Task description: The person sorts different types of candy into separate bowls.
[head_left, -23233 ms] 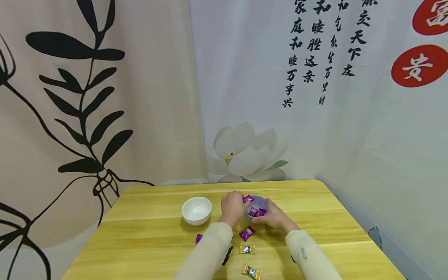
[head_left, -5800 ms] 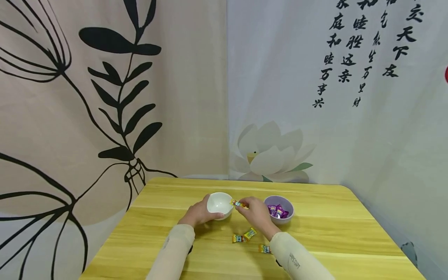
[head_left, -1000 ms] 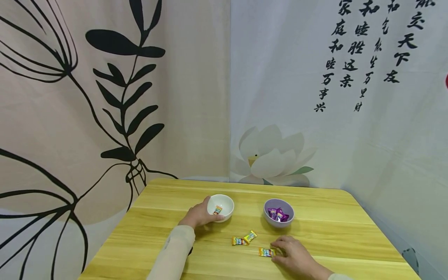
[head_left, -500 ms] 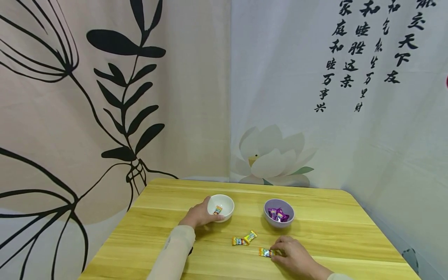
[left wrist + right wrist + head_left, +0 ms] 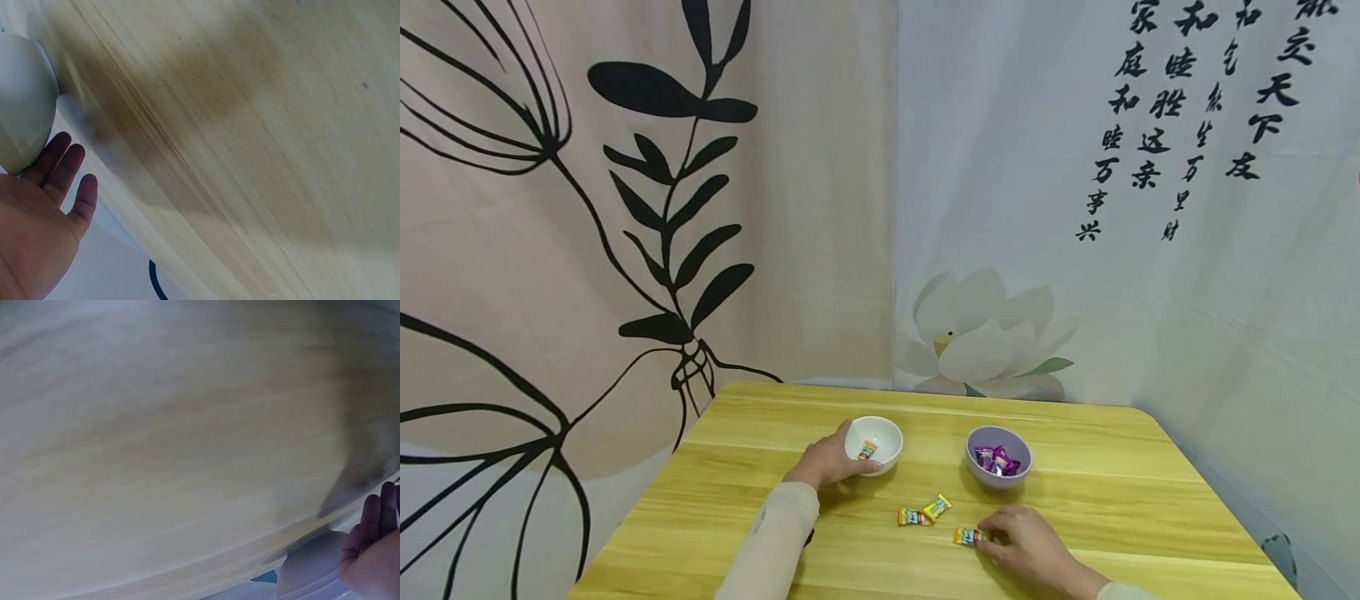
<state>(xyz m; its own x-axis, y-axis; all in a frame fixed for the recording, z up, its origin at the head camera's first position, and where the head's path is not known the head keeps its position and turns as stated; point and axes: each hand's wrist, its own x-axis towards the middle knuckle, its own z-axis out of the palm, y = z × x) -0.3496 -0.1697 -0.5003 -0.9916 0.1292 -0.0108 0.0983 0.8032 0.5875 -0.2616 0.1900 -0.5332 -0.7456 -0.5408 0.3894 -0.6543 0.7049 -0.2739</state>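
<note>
My left hand (image 5: 829, 460) holds the left side of a white bowl (image 5: 886, 433), thumb at its near side. In the left wrist view, the bowl (image 5: 25, 94) is at the left edge, with some fingers of the hand (image 5: 37, 231) against it. One wrapped candy (image 5: 867, 450) lies inside. My right hand (image 5: 1033, 546) pinches the right end of a yellow-orange wrapped candy (image 5: 967, 537) at the table. The right wrist view shows part of this hand (image 5: 375, 550) at its edge; the candy is out of sight there.
A lilac bowl (image 5: 981, 475) with several purple-wrapped candies (image 5: 997, 460) stands right of the white bowl. Two yellow-wrapped candies, one (image 5: 913, 517) touching the other (image 5: 937, 507), lie on the wooden table (image 5: 1112, 483) between the hands. A printed cloth (image 5: 820, 208) hangs behind.
The candy at my right fingertips has shifted slightly and tilted over the last half second. A second ago it lay flat there. My left hand and both bowls have stayed put.
</note>
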